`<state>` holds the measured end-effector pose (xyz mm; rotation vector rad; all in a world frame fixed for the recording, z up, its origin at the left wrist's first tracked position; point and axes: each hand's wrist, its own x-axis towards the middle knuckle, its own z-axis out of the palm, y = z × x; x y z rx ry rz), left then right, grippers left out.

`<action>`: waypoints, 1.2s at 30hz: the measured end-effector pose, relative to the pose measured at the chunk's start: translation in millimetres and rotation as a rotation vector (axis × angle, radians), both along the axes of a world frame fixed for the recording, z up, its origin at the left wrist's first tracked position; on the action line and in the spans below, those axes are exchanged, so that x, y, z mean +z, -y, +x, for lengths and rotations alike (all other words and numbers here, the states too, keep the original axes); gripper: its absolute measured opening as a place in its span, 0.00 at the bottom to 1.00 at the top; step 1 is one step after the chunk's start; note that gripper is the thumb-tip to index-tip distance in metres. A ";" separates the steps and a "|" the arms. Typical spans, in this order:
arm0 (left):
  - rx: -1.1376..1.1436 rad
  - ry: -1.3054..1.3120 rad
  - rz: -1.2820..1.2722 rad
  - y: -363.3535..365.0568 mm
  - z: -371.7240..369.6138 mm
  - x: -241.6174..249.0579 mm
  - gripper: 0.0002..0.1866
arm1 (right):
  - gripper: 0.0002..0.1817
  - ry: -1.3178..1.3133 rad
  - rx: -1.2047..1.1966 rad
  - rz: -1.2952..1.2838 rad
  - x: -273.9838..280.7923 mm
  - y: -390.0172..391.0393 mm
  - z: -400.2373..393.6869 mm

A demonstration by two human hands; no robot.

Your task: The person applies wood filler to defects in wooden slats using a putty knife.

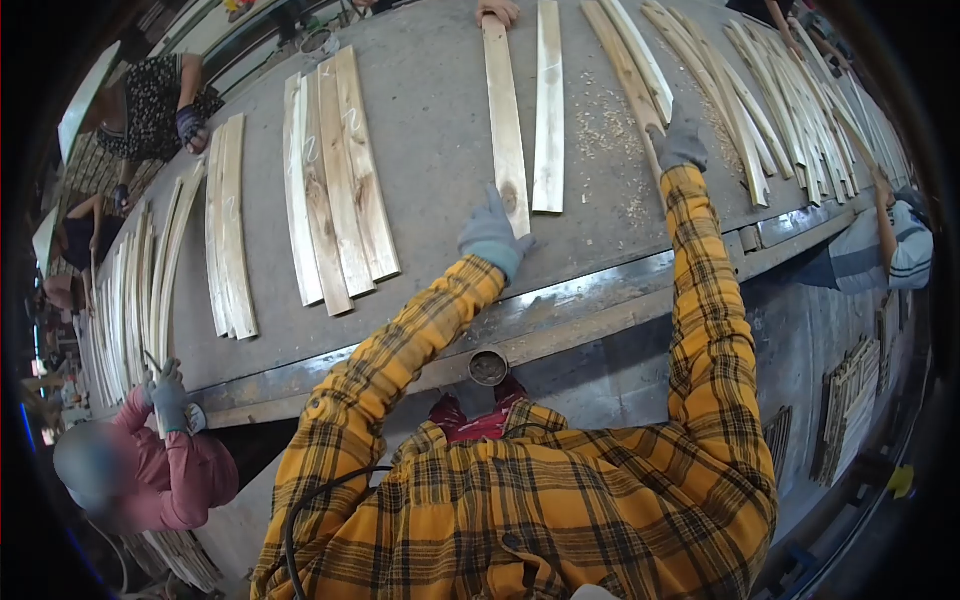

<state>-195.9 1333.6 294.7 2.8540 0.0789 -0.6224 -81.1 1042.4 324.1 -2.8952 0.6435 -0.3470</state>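
Observation:
My left hand (490, 238), in a grey glove, is at the near end of a long wooden strip (504, 120). Its index finger lies along the strip's left edge and the thumb is by the end, with the strip's corner between them. My right hand (682, 146), also gloved, is closed around the near end of another wooden strip (628, 75); part of its grip is hidden. A paler strip (650, 62) lies against that one on the right. Between my hands a separate pale strip (549, 110) lies on the table.
Across the table (430, 130), another person's hand (498, 10) touches the far end of my left strip. Grouped strips (335, 180) lie left, more strips (790, 110) right. Wood shavings (605, 125) are scattered near my right hand. A round metal cup (489, 367) is at the table edge. Co-workers stand at both sides.

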 end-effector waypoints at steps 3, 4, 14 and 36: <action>0.059 -0.001 0.013 5.4 8.9 0.2 0.59 | 0.28 -0.061 0.127 0.056 2.6 -42.4 -15.7; 0.062 -0.002 0.007 5.1 13.7 -1.6 0.59 | 0.27 -0.196 0.149 0.138 -1.4 -60.6 -27.5; 0.214 0.256 0.034 -74.1 28.9 -15.9 0.45 | 0.49 -0.348 0.197 0.401 -51.0 -146.4 -69.1; 0.206 0.011 -0.815 -111.7 -72.3 -6.4 0.44 | 0.18 -0.121 0.283 0.998 -48.1 -150.6 -208.6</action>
